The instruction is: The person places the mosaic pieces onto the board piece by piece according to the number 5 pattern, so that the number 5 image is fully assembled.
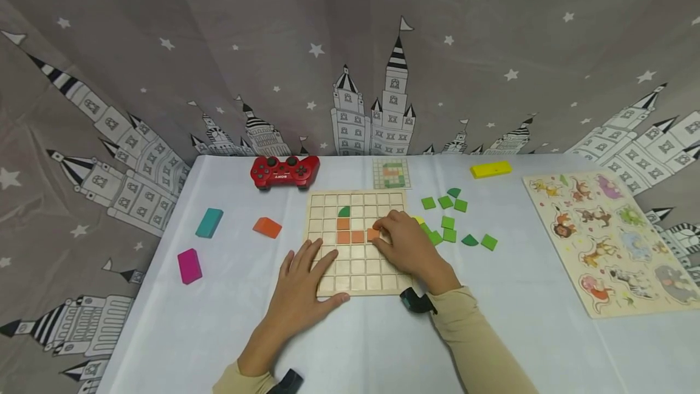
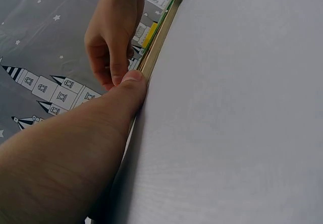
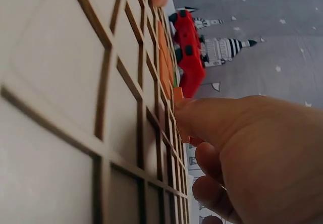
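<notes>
A wooden grid board [image 1: 358, 267] lies flat on the white table. Set in its cells are a green quarter-circle tile [image 1: 344, 211] and several orange square tiles [image 1: 343, 237]. My right hand [image 1: 407, 242] pinches another orange square tile [image 1: 373, 235] between thumb and fingers, over a cell in the same row; the right wrist view shows this tile [image 3: 178, 95] tilted up from the grid. Spread across the board's lower left corner, my left hand [image 1: 301, 287] rests with its fingers extended, and its thumb [image 2: 133, 76] lies along the near edge.
Loose green tiles [image 1: 448, 222] lie right of the board. Behind it are a small pattern card [image 1: 406, 180] and a red game controller [image 1: 284, 172]. Orange [image 1: 267, 227], teal [image 1: 209, 223], magenta [image 1: 189, 266] and yellow blocks [image 1: 491, 169] lie around. An animal puzzle board [image 1: 607, 248] is far right.
</notes>
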Demonstrator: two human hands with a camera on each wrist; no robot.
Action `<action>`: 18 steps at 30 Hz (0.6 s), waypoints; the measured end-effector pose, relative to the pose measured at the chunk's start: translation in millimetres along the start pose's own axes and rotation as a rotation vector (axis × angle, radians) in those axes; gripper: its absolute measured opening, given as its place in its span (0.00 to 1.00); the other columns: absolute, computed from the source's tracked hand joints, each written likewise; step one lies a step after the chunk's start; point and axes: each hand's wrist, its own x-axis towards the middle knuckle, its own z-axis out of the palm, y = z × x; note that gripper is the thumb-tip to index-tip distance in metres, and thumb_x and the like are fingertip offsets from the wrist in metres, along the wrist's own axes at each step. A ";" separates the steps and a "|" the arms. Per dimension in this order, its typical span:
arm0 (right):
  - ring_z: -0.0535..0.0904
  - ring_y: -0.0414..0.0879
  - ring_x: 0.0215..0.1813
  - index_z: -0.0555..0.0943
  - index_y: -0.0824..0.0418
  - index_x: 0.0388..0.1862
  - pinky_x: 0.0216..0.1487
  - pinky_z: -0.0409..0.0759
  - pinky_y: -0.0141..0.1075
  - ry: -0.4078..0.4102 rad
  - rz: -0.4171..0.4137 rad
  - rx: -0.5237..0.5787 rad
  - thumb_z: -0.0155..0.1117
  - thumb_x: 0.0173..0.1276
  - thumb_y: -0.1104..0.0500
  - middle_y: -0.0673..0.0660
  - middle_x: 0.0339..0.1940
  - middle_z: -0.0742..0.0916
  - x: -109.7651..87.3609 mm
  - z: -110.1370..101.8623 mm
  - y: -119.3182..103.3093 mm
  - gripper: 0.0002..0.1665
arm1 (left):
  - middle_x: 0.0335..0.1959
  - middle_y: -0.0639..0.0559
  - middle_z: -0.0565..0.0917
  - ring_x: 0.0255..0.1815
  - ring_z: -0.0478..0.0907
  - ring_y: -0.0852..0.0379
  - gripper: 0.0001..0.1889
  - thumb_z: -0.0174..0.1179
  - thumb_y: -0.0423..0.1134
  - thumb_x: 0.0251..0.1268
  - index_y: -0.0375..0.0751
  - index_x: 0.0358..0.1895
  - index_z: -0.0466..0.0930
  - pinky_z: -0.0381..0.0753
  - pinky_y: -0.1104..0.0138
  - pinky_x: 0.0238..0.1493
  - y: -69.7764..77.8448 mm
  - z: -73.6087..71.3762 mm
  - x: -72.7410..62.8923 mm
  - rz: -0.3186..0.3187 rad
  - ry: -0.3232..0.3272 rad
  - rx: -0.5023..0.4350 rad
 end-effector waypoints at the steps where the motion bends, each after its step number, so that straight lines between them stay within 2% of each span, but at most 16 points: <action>1: 0.74 0.46 0.43 0.86 0.58 0.52 0.48 0.77 0.42 -0.003 -0.004 -0.003 0.67 0.72 0.51 0.52 0.43 0.83 0.3 0.2 -1.2 0.16 | 0.81 0.44 0.60 0.83 0.51 0.43 0.45 0.63 0.73 0.55 0.56 0.75 0.68 0.48 0.40 0.80 -0.2 -0.1 0.3 0.000 0.000 0.000; 10: 0.76 0.47 0.43 0.86 0.58 0.49 0.48 0.78 0.42 0.003 -0.010 -0.007 0.68 0.70 0.53 0.52 0.42 0.84 1.0 2.0 -5.2 0.13 | 0.81 0.45 0.61 0.84 0.51 0.43 0.45 0.62 0.74 0.56 0.57 0.76 0.68 0.48 0.40 0.81 -0.5 1.2 0.1 -0.007 -0.007 -0.002; 18: 0.75 0.46 0.41 0.87 0.57 0.46 0.46 0.77 0.41 0.031 -0.013 -0.026 0.68 0.69 0.54 0.51 0.39 0.84 1.9 4.0 -5.1 0.11 | 0.81 0.46 0.60 0.84 0.51 0.44 0.45 0.62 0.74 0.56 0.57 0.76 0.67 0.47 0.40 0.81 -0.3 0.8 0.2 -0.013 -0.011 -0.002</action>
